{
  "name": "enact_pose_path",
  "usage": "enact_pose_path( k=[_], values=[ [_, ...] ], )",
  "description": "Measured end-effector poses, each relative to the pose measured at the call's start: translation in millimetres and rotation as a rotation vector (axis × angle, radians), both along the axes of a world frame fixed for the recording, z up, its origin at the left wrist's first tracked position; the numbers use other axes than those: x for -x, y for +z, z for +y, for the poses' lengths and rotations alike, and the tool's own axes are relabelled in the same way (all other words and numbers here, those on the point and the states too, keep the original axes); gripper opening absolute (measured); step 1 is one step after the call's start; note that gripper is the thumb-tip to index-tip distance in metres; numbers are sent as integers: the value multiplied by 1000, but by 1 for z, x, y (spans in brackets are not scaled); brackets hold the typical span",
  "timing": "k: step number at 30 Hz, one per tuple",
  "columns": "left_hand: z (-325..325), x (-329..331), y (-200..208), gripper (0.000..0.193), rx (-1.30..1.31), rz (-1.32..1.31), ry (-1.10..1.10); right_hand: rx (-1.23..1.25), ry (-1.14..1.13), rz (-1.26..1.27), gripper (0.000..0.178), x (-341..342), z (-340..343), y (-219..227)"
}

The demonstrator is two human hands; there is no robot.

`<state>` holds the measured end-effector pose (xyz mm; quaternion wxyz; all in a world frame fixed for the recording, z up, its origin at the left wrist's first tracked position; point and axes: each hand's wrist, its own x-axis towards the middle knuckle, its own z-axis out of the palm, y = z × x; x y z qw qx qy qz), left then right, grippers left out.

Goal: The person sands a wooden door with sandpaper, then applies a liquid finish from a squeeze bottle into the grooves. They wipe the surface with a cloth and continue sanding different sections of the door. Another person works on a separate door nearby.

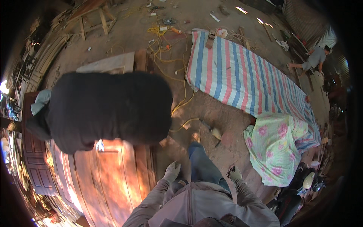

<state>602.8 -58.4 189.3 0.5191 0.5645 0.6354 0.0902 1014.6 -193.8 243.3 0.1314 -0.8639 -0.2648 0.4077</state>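
Whitish, glove-like covering wraps the left hand [172, 171], which hangs low beside the blue-trousered leg [204, 162]; its fingers look loosely curled, but whether they pinch anything cannot be told. To its left, near yet seemingly apart, lies the sunlit wooden panel [109, 178]; ahead and left of the hand, a co-worker in dark clothing [113, 108] bends over that panel. On the leg's other side hangs the right hand [235, 174], with something dark [230, 170] at its fingers; whether it is held or part of a glove is unclear, so the grip cannot be told. Ahead of both hands, a corded tool [216, 133] lies untouched, its yellow cord [189, 122] trailing forward and left. Right of the right hand, floral cloth [276, 155] overlaps striped sheeting [242, 79]. This looks like standing or stepping beside the panel, between handling; moving the feet calls for care around the cord and tool.
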Motion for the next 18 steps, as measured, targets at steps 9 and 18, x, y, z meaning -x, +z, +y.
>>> enact_pose_path(
  k=[9,18],
  values=[
    [318,-146,203,64,-456,-304,-498,-491,435,-189,27,-29,326,95],
    [416,-94,220,85,69,-710,-182,-584,203,799,36,128,532,163]
  ],
)
